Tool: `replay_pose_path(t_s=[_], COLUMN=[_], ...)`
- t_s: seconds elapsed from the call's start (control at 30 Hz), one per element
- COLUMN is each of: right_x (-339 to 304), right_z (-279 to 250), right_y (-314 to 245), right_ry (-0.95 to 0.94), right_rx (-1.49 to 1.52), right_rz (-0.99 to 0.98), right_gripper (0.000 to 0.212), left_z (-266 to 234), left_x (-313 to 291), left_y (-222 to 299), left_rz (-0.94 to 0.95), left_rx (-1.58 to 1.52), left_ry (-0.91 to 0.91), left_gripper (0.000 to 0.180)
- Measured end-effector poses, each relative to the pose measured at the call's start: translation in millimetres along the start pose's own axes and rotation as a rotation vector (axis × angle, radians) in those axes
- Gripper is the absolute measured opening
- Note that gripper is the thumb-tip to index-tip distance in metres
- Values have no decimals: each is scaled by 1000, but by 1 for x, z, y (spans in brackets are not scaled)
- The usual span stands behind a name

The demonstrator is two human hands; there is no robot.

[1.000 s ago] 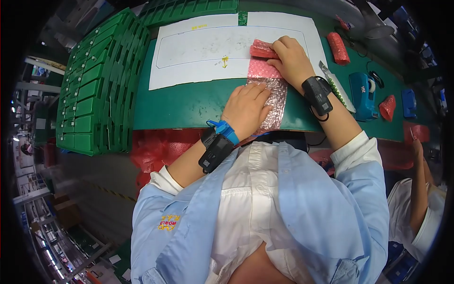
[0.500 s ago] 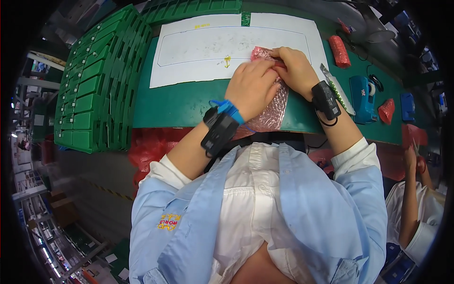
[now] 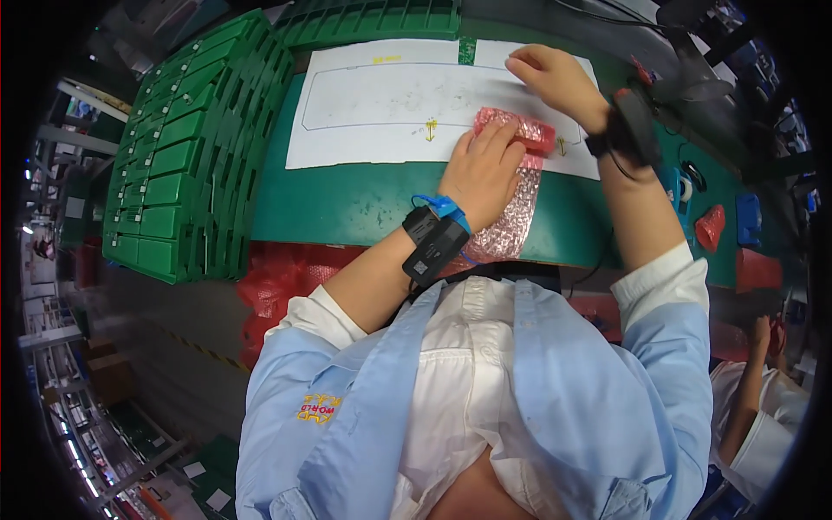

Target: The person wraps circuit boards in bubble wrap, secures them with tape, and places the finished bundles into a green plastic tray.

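A roll of pink bubble wrap [image 3: 536, 137] lies on the white board [image 3: 347, 104], its unrolled tail [image 3: 513, 212] trailing down over the table's near edge. My left hand [image 3: 484, 172] is laid over the left part of the roll, fingers curved on it and pressing it down. What is inside the roll, if anything, is hidden. My right hand [image 3: 555, 80] is raised over the far right of the board, apart from the roll. Its fingers are loosely bent, and I see nothing between them.
Tall stacked green trays [image 3: 186, 147] stand at the left. On the right, my forearm partly covers a teal tape dispenser [image 3: 681, 186]. Beyond it lie a red bubble-wrap piece [image 3: 710, 227] and a blue object [image 3: 748, 208]. Another person's arm [image 3: 752, 390] shows at lower right.
My right hand has let go of the roll and risen up and to the right. The left hand stays on the bubble wrap. My right forearm now hides the utility knife.
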State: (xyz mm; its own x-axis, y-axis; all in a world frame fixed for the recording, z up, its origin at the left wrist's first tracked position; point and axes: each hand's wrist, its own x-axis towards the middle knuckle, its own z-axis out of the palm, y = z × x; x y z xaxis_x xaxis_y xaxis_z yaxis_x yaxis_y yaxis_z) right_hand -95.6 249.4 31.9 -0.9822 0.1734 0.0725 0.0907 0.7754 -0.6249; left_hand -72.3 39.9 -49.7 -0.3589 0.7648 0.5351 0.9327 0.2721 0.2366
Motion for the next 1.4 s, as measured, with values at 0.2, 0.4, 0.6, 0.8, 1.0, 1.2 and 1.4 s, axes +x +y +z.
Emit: replay_pose_path(t_s=[0.2,0.4,0.6,0.8,1.0,1.2,1.4], right_x=[78,82,80,76,76,86,90], right_z=[58,72,57,58,55,56,34], right_y=[11,7,9,29,14,28,65], right_ry=[160,176,-15,174,134,179,460], right_rx=[-395,-518,-655,-519,-587,-611,-471], right_rz=[94,66,51,-16,34,-42,13], right_gripper=[57,54,33,30,28,26,25], left_z=[2,0,3,4,2,1,0], left_x=[-4,-3,-4,-4,-7,-8,1], left_y=[4,5,-1,0,-3,0,7], left_rz=[-21,-21,-42,-22,-20,-35,-16], left_rx=[-28,-43,-82,-86,-109,-98,-145], left_ry=[12,-9,-7,10,27,24,-40], left_gripper=[58,56,59,56,58,58,58])
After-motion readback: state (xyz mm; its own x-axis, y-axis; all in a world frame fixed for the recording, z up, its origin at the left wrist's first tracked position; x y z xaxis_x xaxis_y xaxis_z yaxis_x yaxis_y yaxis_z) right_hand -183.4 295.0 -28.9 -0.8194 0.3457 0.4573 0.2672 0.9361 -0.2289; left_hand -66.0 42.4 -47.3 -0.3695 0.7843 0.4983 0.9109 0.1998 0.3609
